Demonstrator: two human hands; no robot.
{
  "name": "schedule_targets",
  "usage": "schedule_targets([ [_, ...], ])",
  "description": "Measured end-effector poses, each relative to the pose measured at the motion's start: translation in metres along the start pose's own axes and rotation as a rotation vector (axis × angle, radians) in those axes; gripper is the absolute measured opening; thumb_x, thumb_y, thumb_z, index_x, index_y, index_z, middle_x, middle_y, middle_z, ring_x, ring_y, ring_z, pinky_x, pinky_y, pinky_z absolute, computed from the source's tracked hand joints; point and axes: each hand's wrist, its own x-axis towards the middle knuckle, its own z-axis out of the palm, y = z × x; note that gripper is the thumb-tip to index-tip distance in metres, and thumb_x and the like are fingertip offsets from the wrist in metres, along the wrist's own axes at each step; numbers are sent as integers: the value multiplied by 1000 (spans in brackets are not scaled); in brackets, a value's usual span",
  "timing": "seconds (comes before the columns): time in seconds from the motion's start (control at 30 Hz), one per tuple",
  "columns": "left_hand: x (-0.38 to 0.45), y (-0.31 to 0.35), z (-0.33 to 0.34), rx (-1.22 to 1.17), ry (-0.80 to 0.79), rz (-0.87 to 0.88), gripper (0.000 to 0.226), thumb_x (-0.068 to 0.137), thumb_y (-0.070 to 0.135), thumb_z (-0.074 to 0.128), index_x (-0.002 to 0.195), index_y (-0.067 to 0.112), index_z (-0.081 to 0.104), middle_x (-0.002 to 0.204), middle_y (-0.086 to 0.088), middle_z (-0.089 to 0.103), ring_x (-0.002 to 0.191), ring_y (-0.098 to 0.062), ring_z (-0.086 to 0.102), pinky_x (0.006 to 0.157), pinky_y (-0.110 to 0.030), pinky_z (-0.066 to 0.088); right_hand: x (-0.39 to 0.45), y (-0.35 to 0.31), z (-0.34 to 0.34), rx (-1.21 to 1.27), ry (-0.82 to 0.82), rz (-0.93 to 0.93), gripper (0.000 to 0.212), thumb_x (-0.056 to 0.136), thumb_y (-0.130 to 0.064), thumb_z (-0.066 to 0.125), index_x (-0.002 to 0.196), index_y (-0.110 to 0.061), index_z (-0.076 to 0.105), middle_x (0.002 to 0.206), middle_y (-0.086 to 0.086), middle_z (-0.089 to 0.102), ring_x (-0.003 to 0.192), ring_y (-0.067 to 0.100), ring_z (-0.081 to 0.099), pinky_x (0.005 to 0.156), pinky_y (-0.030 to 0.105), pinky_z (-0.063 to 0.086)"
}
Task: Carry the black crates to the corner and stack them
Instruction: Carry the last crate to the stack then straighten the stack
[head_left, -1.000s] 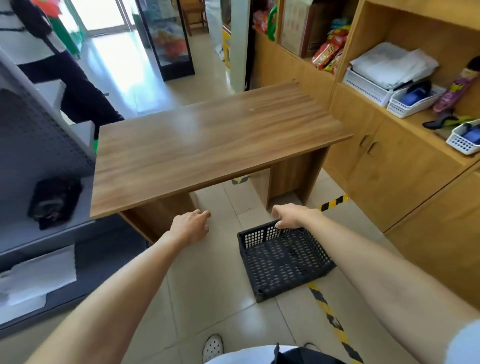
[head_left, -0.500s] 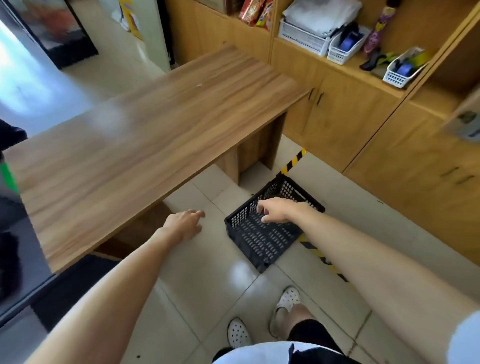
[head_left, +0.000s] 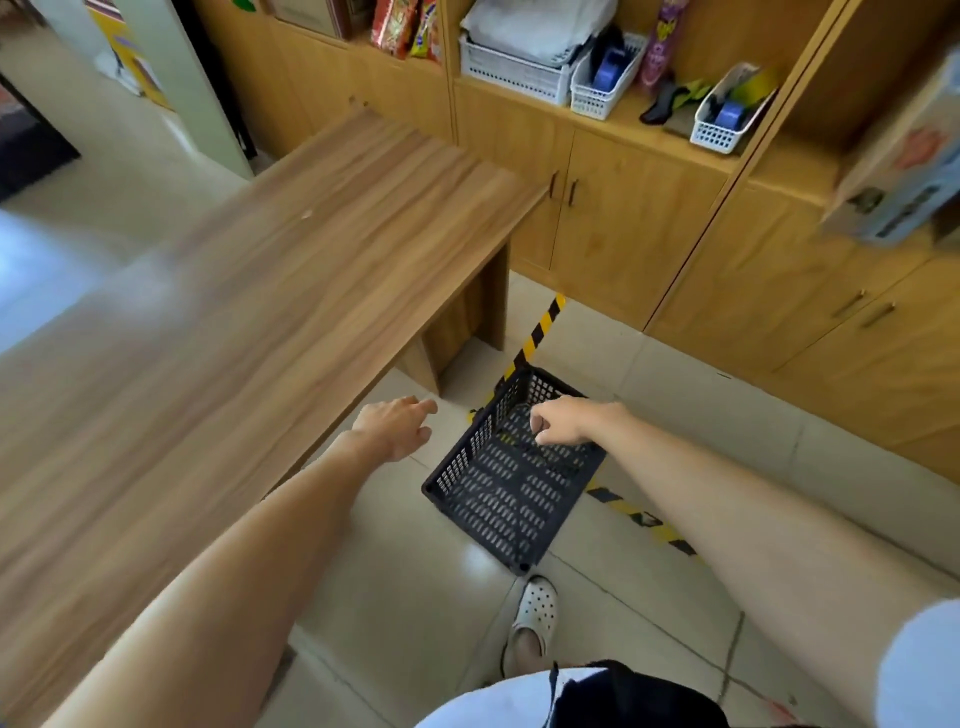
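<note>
just below the right hand (head_left: 563, 423), black crate (head_left: 511, 483) on floor

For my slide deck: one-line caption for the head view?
Right hand grips black crate beside wooden table; left hand free.

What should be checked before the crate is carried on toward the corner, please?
1. Right hand has a hold on the black crate: cannot tell; its fingers curl over the crate, but the contact is hidden.
2. Left hand free to help: ok; it hangs open beside the crate, holding nothing.
3. Crate holds no load: ok; only its slotted bottom shows.
4. Crate level: not ok; it looks tilted, one corner near the white shoe.
5. Room beside the wooden table: ok; bare tiles lie between the table leg and the cabinet.
6. Second crate or the corner stack in sight: not ok; only one crate shows.
</note>
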Motion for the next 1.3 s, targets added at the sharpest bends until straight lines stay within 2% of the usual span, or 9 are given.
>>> schedule_targets([
  [0.23, 59, 0, -35, 18, -8, 99, 41, 101, 38, 38, 140, 26, 39, 133, -5, 54, 117, -28, 57, 84, -43, 54, 8, 23, -57, 108, 139, 17, 28, 98, -28, 48, 123, -18, 55, 126, 7, 56, 108, 27, 56, 90, 42, 48],
  [0.37, 91, -3, -51, 85, -43, 198, 41, 102, 36, 35, 141, 26, 38, 132, -4, 53, 118, -28, 56, 85, -41, 50, 8, 36, -53, 155, 114, 92, 28, 98, -25, 48, 123, -14, 55, 122, 9, 58, 100, 26, 55, 77, 35, 41],
  [0.53, 135, -18, -75, 115, -76, 321, 42, 102, 35, 36, 144, 28, 36, 133, -4, 52, 116, -28, 57, 84, -40, 50, 15, 41, -43, 266, 77, 260, 29, 96, -27, 51, 122, -16, 58, 125, 9, 58, 110, 28, 57, 92, 41, 46],
  [0.8, 179, -24, -73, 177, -196, 524, 44, 101, 34, 35, 144, 27, 35, 137, -8, 53, 118, -33, 56, 93, -45, 49, 40, 4, -45, 529, 227, 315, 27, 97, -29, 50, 121, -21, 59, 123, 3, 61, 107, 25, 59, 93, 41, 49],
  [0.93, 192, -13, -59, 213, -250, 581, 45, 102, 35, 34, 146, 26, 34, 139, -9, 51, 120, -33, 55, 94, -48, 49, 50, 8, -21, 600, 207, 339, 27, 98, -30, 47, 122, -21, 58, 126, 3, 60, 111, 25, 57, 97, 42, 47],
  [1.07, 213, -4, -39, 161, -269, 553, 42, 103, 35, 34, 144, 28, 39, 141, -4, 50, 123, -29, 54, 98, -46, 47, 54, 23, 21, 613, 49, 389, 34, 102, -26, 41, 130, -12, 54, 130, 6, 57, 114, 27, 56, 94, 40, 47],
  [1.17, 234, 4, -19, 14, -288, 430, 38, 102, 32, 38, 137, 26, 48, 133, -3, 58, 117, -27, 57, 95, -41, 48, 65, 46, 52, 588, -46, 437, 33, 100, -23, 40, 127, -10, 55, 119, 10, 62, 97, 26, 60, 85, 42, 49],
  [1.23, 254, 9, -2, -84, -313, 344, 36, 100, 30, 42, 134, 25, 52, 129, -5, 60, 113, -28, 58, 95, -41, 50, 73, 64, 66, 596, -34, 479, 33, 100, -21, 40, 127, -9, 54, 122, 11, 61, 94, 25, 58, 77, 37, 48],
  [1.3, 275, 14, 18, -173, -343, 280, 36, 98, 27, 46, 134, 24, 52, 129, -8, 60, 116, -31, 55, 96, -39, 48, 83, 81, 75, 602, 28, 530, 34, 100, -21, 39, 128, -12, 54, 129, 10, 58, 106, 27, 57, 80, 33, 47],
])
